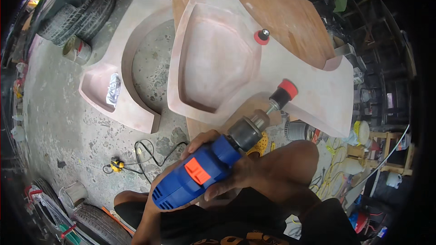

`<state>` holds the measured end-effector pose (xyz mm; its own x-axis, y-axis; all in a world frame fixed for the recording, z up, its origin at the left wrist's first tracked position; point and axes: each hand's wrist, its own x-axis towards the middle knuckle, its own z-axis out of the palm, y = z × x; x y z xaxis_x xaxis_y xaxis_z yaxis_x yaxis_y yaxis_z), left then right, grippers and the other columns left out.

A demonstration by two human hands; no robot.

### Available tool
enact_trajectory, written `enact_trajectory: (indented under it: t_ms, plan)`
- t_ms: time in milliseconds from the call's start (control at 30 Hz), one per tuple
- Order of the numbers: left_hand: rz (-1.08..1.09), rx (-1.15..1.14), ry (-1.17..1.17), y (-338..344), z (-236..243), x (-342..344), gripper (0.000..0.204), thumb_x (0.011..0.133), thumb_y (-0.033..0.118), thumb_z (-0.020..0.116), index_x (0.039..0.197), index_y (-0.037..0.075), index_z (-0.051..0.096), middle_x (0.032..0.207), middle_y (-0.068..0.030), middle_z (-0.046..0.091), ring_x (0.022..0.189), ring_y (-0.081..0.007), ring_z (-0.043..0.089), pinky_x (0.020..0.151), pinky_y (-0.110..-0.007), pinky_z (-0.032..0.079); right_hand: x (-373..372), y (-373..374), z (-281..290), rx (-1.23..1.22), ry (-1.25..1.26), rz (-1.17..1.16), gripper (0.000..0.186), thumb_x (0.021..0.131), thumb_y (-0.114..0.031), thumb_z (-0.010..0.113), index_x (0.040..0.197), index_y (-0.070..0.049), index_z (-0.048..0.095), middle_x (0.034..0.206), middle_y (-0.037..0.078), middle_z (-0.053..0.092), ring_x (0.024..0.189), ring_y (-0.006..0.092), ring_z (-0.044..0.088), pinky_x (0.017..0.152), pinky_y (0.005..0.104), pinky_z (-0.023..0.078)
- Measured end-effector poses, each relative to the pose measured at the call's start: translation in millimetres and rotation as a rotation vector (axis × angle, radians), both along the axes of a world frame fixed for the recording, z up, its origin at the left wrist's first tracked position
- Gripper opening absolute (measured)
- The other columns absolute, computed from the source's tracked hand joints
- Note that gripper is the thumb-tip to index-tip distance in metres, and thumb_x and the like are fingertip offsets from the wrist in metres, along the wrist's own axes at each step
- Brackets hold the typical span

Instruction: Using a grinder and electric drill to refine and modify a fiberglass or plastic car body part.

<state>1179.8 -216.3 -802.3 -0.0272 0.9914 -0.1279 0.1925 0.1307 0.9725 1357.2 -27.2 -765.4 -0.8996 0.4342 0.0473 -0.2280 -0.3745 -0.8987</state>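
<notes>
I hold a blue power drill [194,178] with an orange switch in both hands, its chuck pointing up and to the right. My left hand [199,141] is wrapped round the drill's left side. My right hand [230,179] grips its right side near the chuck, partly hidden by the body. Fitted in the chuck is a black-backed pad with a red face [287,90]. It is over the right part of a pale pinkish moulded panel [302,61]; whether they touch I cannot tell. A second red pad with a metal shank [262,36] rests on the panel.
Under the panel is a brown board [290,13]. A second pale moulded piece [138,113] lies to the left, holding a crumpled white cloth [113,89]. A dark cord [156,161] crosses the concrete floor. Tyres [97,222], cans [76,50] and clutter stand around.
</notes>
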Motion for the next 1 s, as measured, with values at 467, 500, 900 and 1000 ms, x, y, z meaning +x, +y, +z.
enact_trajectory:
  t_ms: [467,500,900,1000]
  plan:
    - [0.221,-0.620,-0.311,37.8,107.8,94.9,0.040,0.077,0.017,0.088,0.106,0.000,0.067,0.095,-0.0054,0.073,0.084,-0.0135,0.069,0.077,-0.028,0.055,46.5,36.8,43.9,-0.860,-0.163,-0.117,0.064,0.078,-0.025,0.086,0.128,-0.008,0.049,0.121,0.015,0.062,0.117,0.0323,0.061,0.103,0.0501,0.049]
    - [0.308,-0.581,-0.476,59.1,156.0,104.5,0.047,0.078,0.015,0.086,0.117,-0.001,0.064,0.097,-0.0100,0.073,0.085,-0.0180,0.070,0.078,-0.029,0.054,56.5,40.8,67.7,-0.835,-0.185,-0.144,0.062,0.081,-0.040,0.081,0.124,-0.008,0.051,0.116,0.014,0.061,0.113,0.0328,0.062,0.102,0.0504,0.049]
    - [0.213,-0.496,-0.264,170.7,377.6,222.3,0.046,0.076,0.008,0.068,0.119,0.000,0.054,0.084,-0.0210,0.066,0.080,-0.0391,0.068,0.075,-0.043,0.053,155.3,136.9,212.1,-1.114,0.136,-0.156,0.074,0.085,-0.069,0.061,0.120,-0.004,0.055,0.103,0.014,0.057,0.099,0.0328,0.062,0.084,0.0542,0.057]
    - [0.355,-0.504,-0.181,174.8,389.6,233.0,0.041,0.077,0.008,0.066,0.115,-0.001,0.055,0.082,-0.0206,0.066,0.077,-0.0373,0.068,0.073,-0.042,0.053,137.4,143.3,206.2,-1.159,0.111,-0.040,0.075,0.088,-0.071,0.055,0.120,-0.003,0.054,0.101,0.014,0.057,0.095,0.0328,0.063,0.085,0.0534,0.057]
